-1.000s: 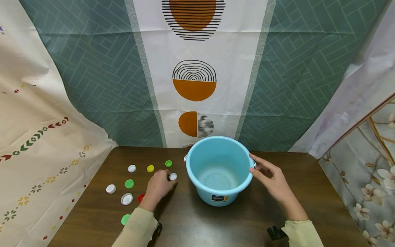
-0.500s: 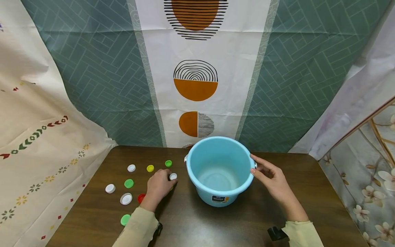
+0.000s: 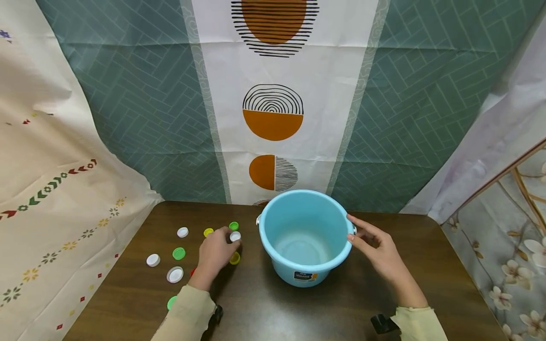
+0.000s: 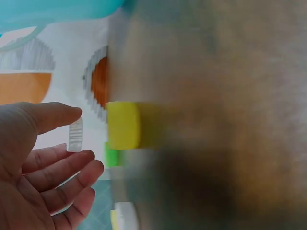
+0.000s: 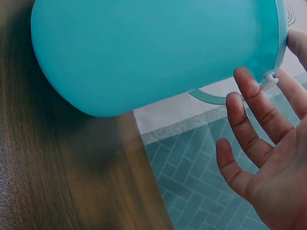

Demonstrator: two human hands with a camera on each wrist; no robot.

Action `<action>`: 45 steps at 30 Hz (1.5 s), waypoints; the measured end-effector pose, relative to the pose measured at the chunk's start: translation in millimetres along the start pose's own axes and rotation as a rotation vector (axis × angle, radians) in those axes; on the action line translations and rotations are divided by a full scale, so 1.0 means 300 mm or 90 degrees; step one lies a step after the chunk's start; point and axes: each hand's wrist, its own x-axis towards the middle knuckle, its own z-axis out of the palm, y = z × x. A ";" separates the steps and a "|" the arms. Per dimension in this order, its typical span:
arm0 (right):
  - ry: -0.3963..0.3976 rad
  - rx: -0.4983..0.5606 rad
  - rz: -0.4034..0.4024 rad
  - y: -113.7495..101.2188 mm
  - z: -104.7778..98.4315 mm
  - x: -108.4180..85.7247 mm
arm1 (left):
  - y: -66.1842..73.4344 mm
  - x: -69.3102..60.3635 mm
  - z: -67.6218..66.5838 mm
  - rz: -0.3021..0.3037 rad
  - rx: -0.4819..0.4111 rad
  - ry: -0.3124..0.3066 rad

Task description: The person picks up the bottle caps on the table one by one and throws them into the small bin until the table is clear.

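Between thumb and fingertips my left hand point(image 3: 215, 251) pinches a white ridged bottle cap point(image 4: 75, 135), raised a little above the table. Close by lie a yellow cap point(image 3: 234, 258) and a green cap point(image 3: 233, 226). A light blue bucket point(image 3: 281, 270) stands upright at the table's middle, and its inside shows no contents. My right hand point(image 3: 377, 248) holds the bucket's right rim beside the handle joint. In the right wrist view, several of its fingers point(image 5: 259, 110) extend along the bucket's outside, loosely bent.
More caps lie on the left of the brown table point(image 3: 264, 312): white point(image 3: 175, 274), green point(image 3: 178, 253), yellow point(image 3: 207, 232) and a partly covered red one point(image 3: 193, 271). Patterned cloth point(image 3: 141, 118) hangs behind the table and on both sides.
My left hand has lifted the white cap slightly and shifted left and away from me, uncovering the yellow cap. The right hand and bucket stay in place; the head view shifts slightly.
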 end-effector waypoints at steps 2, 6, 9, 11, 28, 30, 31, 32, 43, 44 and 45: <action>0.002 -0.004 0.008 -0.010 0.000 -0.002 | 0.008 0.005 -0.026 0.006 -0.025 0.021; 0.005 -0.013 0.017 0.018 -0.002 0.001 | 0.028 0.017 -0.076 0.016 -0.079 0.065; 0.008 -0.021 0.024 0.060 -0.002 0.002 | 0.049 0.024 -0.110 0.035 -0.123 0.103; 0.012 -0.027 0.031 0.081 -0.002 0.001 | 0.068 0.026 -0.132 0.047 -0.155 0.126; 0.018 -0.034 0.049 0.105 0.002 -0.012 | 0.290 0.045 -0.255 0.151 -0.326 0.168; 0.020 -0.034 0.050 0.106 0.003 -0.012 | 0.319 0.045 -0.261 0.164 -0.328 0.164; 0.021 -0.033 0.048 0.106 0.004 -0.011 | 0.333 0.046 -0.263 0.171 -0.327 0.163; 0.021 -0.032 0.047 0.106 0.005 -0.010 | 0.347 0.047 -0.265 0.177 -0.326 0.160; 0.021 -0.029 0.021 0.100 0.005 0.004 | 0.472 0.057 -0.237 0.239 -0.342 0.115; 0.021 -0.031 0.019 0.097 0.005 0.006 | 0.484 0.057 -0.234 0.249 -0.343 0.111; 0.022 -0.032 0.017 0.095 0.005 0.008 | 0.495 0.057 -0.231 0.258 -0.344 0.106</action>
